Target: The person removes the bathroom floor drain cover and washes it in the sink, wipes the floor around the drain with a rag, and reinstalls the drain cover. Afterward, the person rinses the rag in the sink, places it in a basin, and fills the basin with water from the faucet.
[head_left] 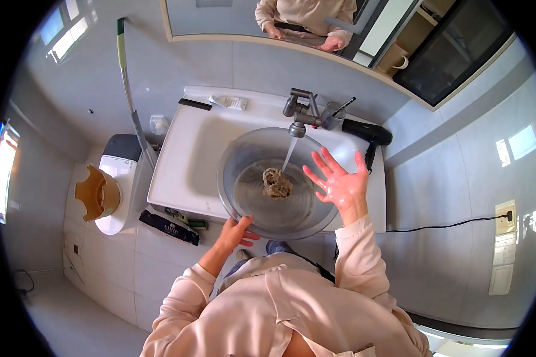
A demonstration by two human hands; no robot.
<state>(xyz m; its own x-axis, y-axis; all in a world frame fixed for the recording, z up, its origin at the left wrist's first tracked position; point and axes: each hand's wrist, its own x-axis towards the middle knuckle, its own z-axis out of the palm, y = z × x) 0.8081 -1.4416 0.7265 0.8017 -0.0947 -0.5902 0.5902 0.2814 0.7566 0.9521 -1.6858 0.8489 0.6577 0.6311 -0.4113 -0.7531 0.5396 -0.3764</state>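
The left hand touches a large, round, translucent plastic basin, perhaps steadying it, grip unclear; the wet right hand spreads empty.

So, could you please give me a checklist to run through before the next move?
1. Water running from tap into basin: ok.
2. Brownish clump inside the basin: ok.
3. Right hand free: ok, open and wet-looking.
4. Left hand gripping firmly: cannot tell; it is at the near rim.
5. Hair dryer outside the basin: ok.
6. Black cord unplugged: not ok, plugged in at the wall socket.
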